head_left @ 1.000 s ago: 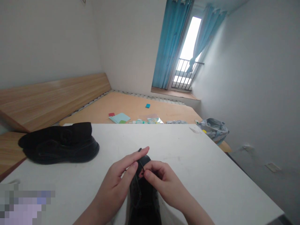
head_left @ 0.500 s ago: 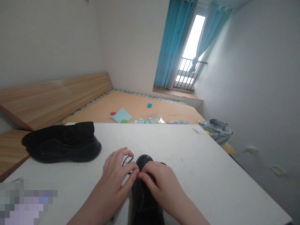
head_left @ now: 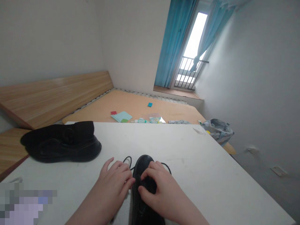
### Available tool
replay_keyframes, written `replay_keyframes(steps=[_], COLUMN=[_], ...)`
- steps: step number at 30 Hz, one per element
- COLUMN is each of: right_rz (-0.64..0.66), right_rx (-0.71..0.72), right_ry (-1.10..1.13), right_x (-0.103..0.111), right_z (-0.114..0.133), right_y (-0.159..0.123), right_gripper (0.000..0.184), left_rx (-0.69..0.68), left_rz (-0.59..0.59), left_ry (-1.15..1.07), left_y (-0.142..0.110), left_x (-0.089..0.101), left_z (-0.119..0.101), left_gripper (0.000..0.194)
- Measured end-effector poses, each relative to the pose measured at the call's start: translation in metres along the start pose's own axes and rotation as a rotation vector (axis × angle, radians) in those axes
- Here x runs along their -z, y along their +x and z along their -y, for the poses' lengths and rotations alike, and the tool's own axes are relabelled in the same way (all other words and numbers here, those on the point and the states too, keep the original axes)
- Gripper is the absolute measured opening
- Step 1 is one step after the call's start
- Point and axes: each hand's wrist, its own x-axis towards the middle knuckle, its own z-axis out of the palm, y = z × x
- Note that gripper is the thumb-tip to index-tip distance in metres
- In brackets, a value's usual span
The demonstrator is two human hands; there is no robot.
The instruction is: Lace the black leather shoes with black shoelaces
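A black lace-up shoe [head_left: 143, 162] stands on the white table [head_left: 192, 162] right in front of me, toe pointing away. My left hand [head_left: 114, 184] rests against the shoe's left side, fingers curled and pinched on the black lace [head_left: 127, 160], which loops out by the toe. My right hand [head_left: 159, 190] lies over the top of the shoe, thumb and fingers closed on the lace at the eyelets. Another lace end [head_left: 167, 165] curves out to the right of the toe.
A second black shoe [head_left: 63, 143] lies on its side at the table's left. Behind the table is a wooden bed frame [head_left: 140, 106] with papers and small packets. A grey bag [head_left: 217, 128] sits past the table's far right corner. A blurred patch covers the bottom left.
Both hands have dropped lower onto the shoe. The lace loop that the left hand held up now lies by the toe, and the lace ends spread out on both sides.
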Motion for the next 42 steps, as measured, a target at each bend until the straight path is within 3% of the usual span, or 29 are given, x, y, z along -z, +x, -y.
replay_keyframes(steps=[2,4,6,9,14,18,22,26,32,38,42], right_rz=[0.019,0.048,0.073,0.080,0.078,0.025,-0.085,-0.100,-0.128,-0.274,-0.216], right_rx=[0.021,0.054,0.079,0.069,0.043,0.040,-0.037,-0.037,-0.083,-0.064,-0.060], right_ry=[0.015,0.012,-0.005,-0.035,-0.119,-0.051,0.219,0.468,0.598,0.782,0.896], right_x=[0.001,0.002,0.003,0.003,-0.003,-0.003,0.001,0.005,0.005,-0.005,-0.007], right_z=[-0.001,-0.004,-0.005,-0.005,0.000,-0.005,-0.009,0.000,0.006,0.008,0.013], right_y=[0.000,0.000,0.001,0.004,0.009,0.008,0.006,0.003,-0.008,-0.007,-0.005], right_gripper=[0.001,0.021,0.027,0.015,0.014,0.013,0.007,0.017,0.036,0.039,0.038], left_rx=[0.010,0.029,0.055,0.069,0.066,0.087,-0.043,-0.119,-0.131,-0.236,-0.232], left_rz=[0.030,0.072,0.121,0.155,0.130,-0.019,-0.185,-0.288,-0.462,-0.634,-0.672], left_ry=[0.015,0.029,0.022,-0.005,-0.023,-0.151,-0.327,-0.436,-0.525,-0.572,-0.616], left_y=[0.001,0.002,0.002,0.003,0.001,0.000,0.000,-0.002,-0.005,-0.007,-0.008], left_x=[0.003,0.004,0.005,0.004,-0.001,0.000,0.004,0.004,0.004,0.005,0.005], left_z=[-0.004,-0.007,-0.010,-0.011,-0.009,-0.011,-0.016,-0.023,-0.027,-0.032,-0.033], left_gripper=[0.020,0.023,0.028,0.034,0.037,0.025,0.012,0.011,0.012,0.011,0.011])
